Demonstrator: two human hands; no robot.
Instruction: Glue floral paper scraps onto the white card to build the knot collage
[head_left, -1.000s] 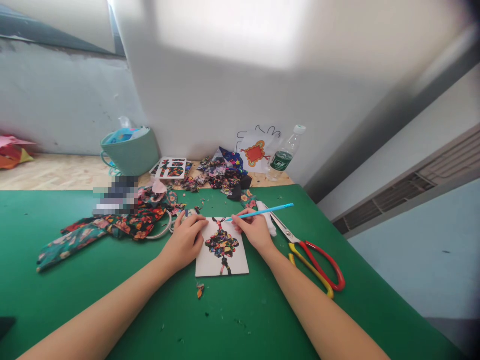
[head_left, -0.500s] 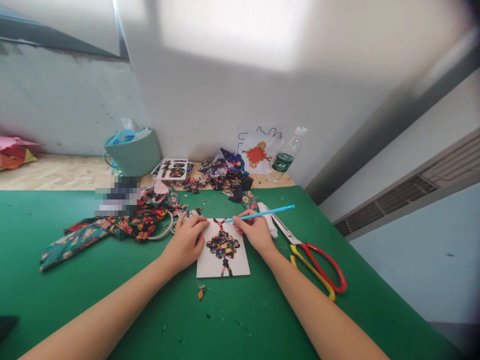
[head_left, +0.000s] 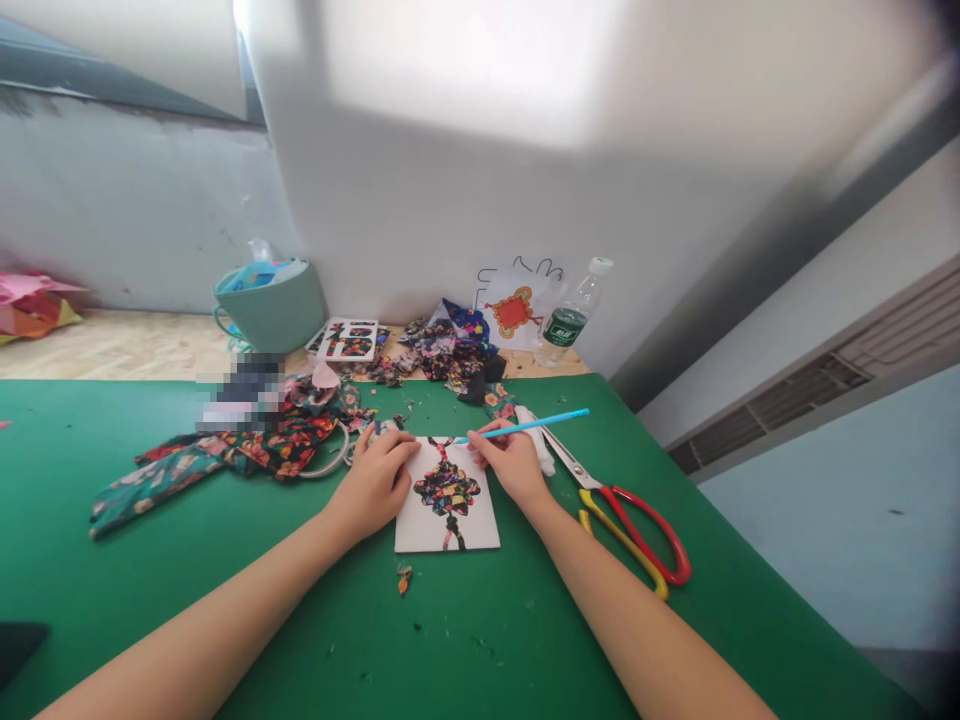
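A white board [head_left: 480,525] bearing a pattern of patchwork floral scraps [head_left: 448,487] lies flat on the green table. My left hand [head_left: 379,478] grips its upper left edge, with the fingertips over the corner and the thumb bent at the side. Pinched in my right hand [head_left: 510,462] is a slim light-blue pencil [head_left: 551,420]. It slants up to the right, and its lower end is at the top of the pattern. Just right of that hand lie large scissors [head_left: 637,530] with red and yellow handles, beside a white crumpled cloth [head_left: 546,452].
Floral cloth [head_left: 165,485] and a pale ring [head_left: 330,460] lie to the left. Along the back stand a green basket [head_left: 274,310], a patterned card [head_left: 349,340], a scrap heap [head_left: 454,345], a drawing of a red knot [head_left: 512,315] and a water bottle [head_left: 568,325].
The view has shifted very slightly. Both hands, the board and the pencil stay almost exactly where they were.
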